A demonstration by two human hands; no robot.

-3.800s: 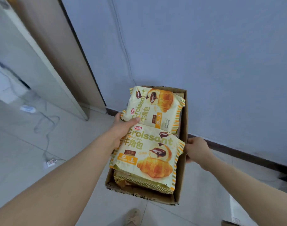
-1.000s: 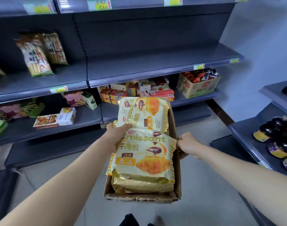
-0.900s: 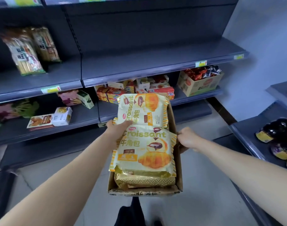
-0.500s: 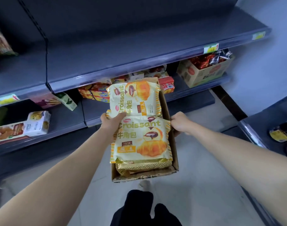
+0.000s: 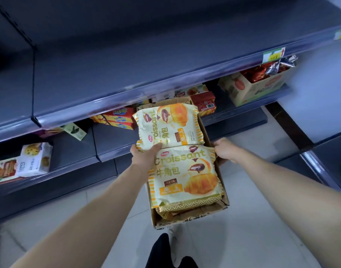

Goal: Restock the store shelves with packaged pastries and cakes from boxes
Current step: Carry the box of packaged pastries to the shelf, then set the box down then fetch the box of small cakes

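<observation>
Cardboard, brown and worn, formed the open box [image 5: 191,219] carried between both arms above a pale tiled floor [image 5: 233,244], its near wall scrawled with dark marker. Inside lay cream-and-yellow croissant packs with orange striped edges. The nearest visible layer was a gold-foil pack [image 5: 185,206] peeking out at the near end, under the near croissant pack [image 5: 185,176], which was printed with "Croissant", Chinese characters and a picture of a chocolate-filled croissant. Beyond it, the far croissant pack [image 5: 167,126] lay turned sideways, reaching past the box's far end.

Both hands gripped the box about midway along its length, where the two top packs met. The left hand [image 5: 144,155] was closed on the left side, its thumb pressed on the near corner of the far pack, the fingers hidden beneath. The right hand [image 5: 224,149] curled over the right rim, fingers tucked out of sight, just beside the near pack's upper corner.

Beyond the hands, a dark grey lower shelf [image 5: 111,140] held red and yellow biscuit packs [image 5: 117,118] behind the box's far end. Left of the left hand sat a white snack box [image 5: 35,159]. Farther right of the right hand stood a yellow carton [image 5: 258,86] of foil-wrapped sweets. Above all ran a bare grey upper shelf [image 5: 127,60] with a green price tag [image 5: 273,55].
</observation>
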